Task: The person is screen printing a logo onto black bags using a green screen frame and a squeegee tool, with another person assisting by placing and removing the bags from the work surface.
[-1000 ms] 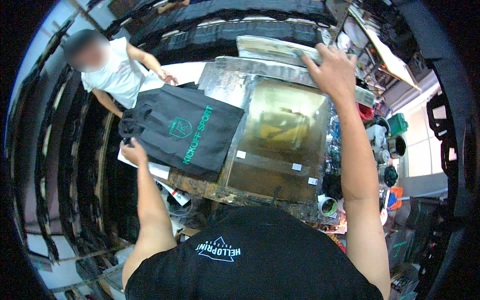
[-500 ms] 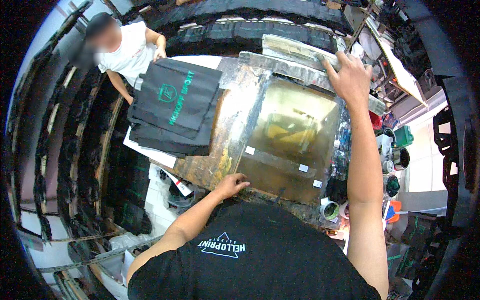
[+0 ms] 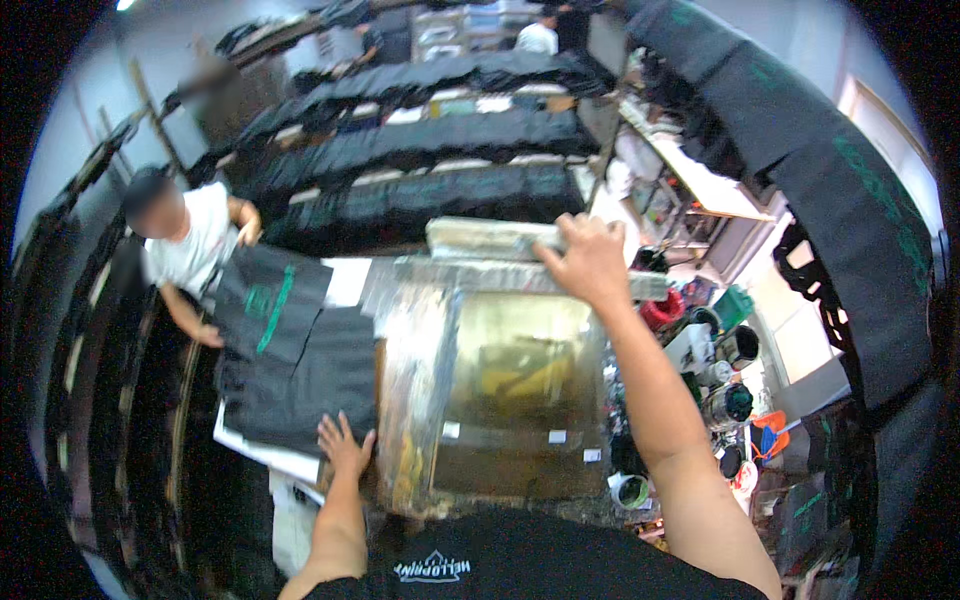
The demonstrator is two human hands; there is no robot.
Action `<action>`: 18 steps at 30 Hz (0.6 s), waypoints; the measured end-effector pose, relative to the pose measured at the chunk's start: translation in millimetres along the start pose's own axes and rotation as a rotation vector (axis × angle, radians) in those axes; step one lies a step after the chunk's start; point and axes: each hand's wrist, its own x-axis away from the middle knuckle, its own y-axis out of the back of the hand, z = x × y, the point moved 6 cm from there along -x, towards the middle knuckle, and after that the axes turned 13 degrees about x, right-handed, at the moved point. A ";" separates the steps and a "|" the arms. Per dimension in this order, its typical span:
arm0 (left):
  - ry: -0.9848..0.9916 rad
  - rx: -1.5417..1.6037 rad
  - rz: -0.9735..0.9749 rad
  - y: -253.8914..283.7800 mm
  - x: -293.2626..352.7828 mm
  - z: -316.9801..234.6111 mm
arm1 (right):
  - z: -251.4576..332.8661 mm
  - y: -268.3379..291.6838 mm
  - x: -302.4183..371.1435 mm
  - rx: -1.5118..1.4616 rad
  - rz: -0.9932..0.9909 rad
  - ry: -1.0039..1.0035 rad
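My left hand (image 3: 347, 445), fingers spread, rests at the near edge of a stack of flat black fabric pieces (image 3: 335, 390). My right hand (image 3: 590, 262) is wrapped over the top of a raised, worn wooden frame (image 3: 480, 240) at the far side of the table. Below that frame lies a glossy yellowish-brown board (image 3: 525, 375) with small white labels near its lower part. At the left, a co-worker in a white shirt (image 3: 190, 245) has both hands at a black piece with green print (image 3: 265, 300), which overlaps the stack.
Paint-stained tubs (image 3: 730, 405) and a green container (image 3: 735, 305) stand to the right, with an orange and blue item (image 3: 770, 437) beyond. A small tub (image 3: 630, 490) sits by the board's near right corner. Racks hung with black fabric (image 3: 430, 145) fill the back and left.
My left hand has moved left from the board's near edge onto the black stack and spread. The co-worker has shifted the top printed piece leftward. My right hand stays on the frame; the view has turned.
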 end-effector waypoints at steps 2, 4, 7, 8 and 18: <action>0.027 0.029 0.008 -10.8 -4.3 3.0 | -1.7 6.7 -8.0 -0.014 -0.006 0.001; 0.019 0.005 -0.003 -15.8 -2.6 3.7 | -3.2 4.3 -1.2 -0.029 -0.015 0.000; 0.015 -0.025 -0.026 -19.8 -10.1 2.0 | -5.5 5.9 -2.8 -0.050 -0.041 -0.002; -0.019 -0.052 -0.067 -22.7 -9.9 1.7 | -6.0 6.4 -1.1 -0.064 -0.035 -0.009; -0.056 0.400 0.164 12.2 -65.3 33.2 | -6.0 9.2 1.8 -0.070 -0.056 -0.021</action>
